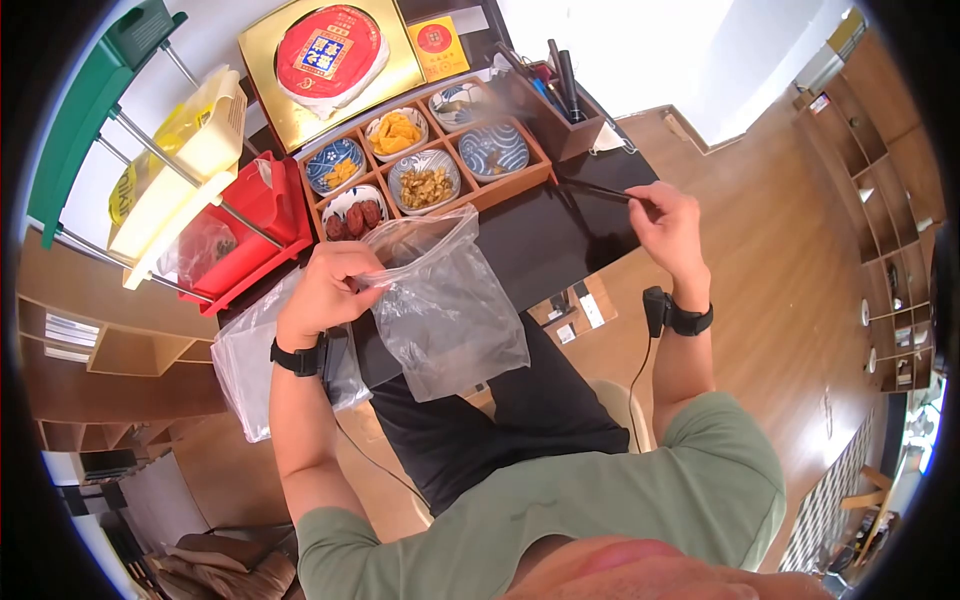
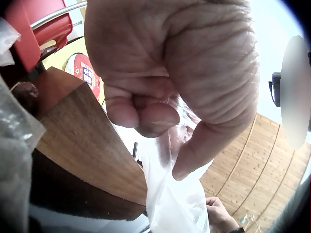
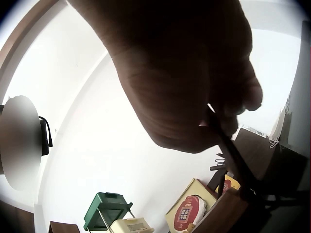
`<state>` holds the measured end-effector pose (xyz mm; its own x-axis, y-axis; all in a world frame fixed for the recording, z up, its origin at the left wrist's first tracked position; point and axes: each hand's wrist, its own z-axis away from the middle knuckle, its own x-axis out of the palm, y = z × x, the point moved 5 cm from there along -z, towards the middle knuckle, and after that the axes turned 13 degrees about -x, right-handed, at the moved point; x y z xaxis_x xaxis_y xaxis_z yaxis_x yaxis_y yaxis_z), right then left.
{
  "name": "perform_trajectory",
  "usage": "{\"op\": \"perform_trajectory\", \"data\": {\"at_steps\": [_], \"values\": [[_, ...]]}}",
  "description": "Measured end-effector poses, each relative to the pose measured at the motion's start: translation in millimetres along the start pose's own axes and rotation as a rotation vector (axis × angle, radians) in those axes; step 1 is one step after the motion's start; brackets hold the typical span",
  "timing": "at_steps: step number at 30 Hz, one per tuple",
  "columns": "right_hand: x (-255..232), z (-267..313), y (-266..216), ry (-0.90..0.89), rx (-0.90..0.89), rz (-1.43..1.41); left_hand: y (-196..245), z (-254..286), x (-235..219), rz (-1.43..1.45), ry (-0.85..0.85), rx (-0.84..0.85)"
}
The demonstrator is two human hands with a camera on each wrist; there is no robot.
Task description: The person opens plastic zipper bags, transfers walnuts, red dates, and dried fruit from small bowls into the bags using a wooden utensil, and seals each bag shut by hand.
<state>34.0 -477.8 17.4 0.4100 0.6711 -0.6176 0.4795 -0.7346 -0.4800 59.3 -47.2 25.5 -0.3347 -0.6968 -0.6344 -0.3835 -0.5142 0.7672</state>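
Observation:
My left hand [image 1: 335, 290] pinches the rim of a clear plastic zip bag [image 1: 455, 330], which hangs over the near table edge above the lap. In the left wrist view, thumb and fingertips grip the bag [image 2: 175, 204]. My right hand [image 1: 668, 225] holds a thin dark stick-like tool [image 1: 598, 189] over the table's right side, pointing left; its exact kind I cannot tell. Beyond the bag stands a wooden divided box [image 1: 518, 192] of patterned bowls, with walnut kernels [image 1: 425, 187], red dates [image 1: 350, 220], orange dried slices [image 1: 395, 133] and small yellow pieces [image 1: 340, 173].
More clear bags [image 1: 250, 365] lie at the table's left edge. A red tray [image 1: 270, 215] under a cream tray and green rack [image 1: 90, 120] stands left. Behind are a gold box with a red round cake [image 1: 332, 55] and a wooden pen holder [image 1: 575, 135].

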Motion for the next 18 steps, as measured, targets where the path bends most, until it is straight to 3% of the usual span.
{"op": "perform_trajectory", "data": {"at_steps": [2,3,5,6,8,9,11,15,18], "values": [[-12,10,7,0.177,0.001,-0.125,0,0,1,-0.007,0.013,0.062],[-16,12,8,0.168,-0.002,-0.136,-2,-1,0,-0.008,0.022,0.050],[-28,10,8,0.373,-0.022,-0.220,-3,-1,-1,-0.032,0.013,0.115],[-23,4,8,0.360,-0.032,-0.245,-6,-2,0,-0.007,0.016,0.183],[-21,-5,7,0.586,-0.060,-0.652,-4,-1,0,-0.007,0.015,0.156],[-13,-14,5,0.577,-0.063,-0.670,-3,-1,0,-0.001,-0.007,0.149],[11,-46,-14,0.640,-0.128,-0.979,-2,0,0,-0.007,-0.020,0.142],[70,-112,-48,0.534,-0.158,-0.798,1,1,0,-0.015,-0.003,0.169],[120,-149,-71,0.272,-0.366,-0.535,-1,1,1,-0.072,0.019,0.180]]}}
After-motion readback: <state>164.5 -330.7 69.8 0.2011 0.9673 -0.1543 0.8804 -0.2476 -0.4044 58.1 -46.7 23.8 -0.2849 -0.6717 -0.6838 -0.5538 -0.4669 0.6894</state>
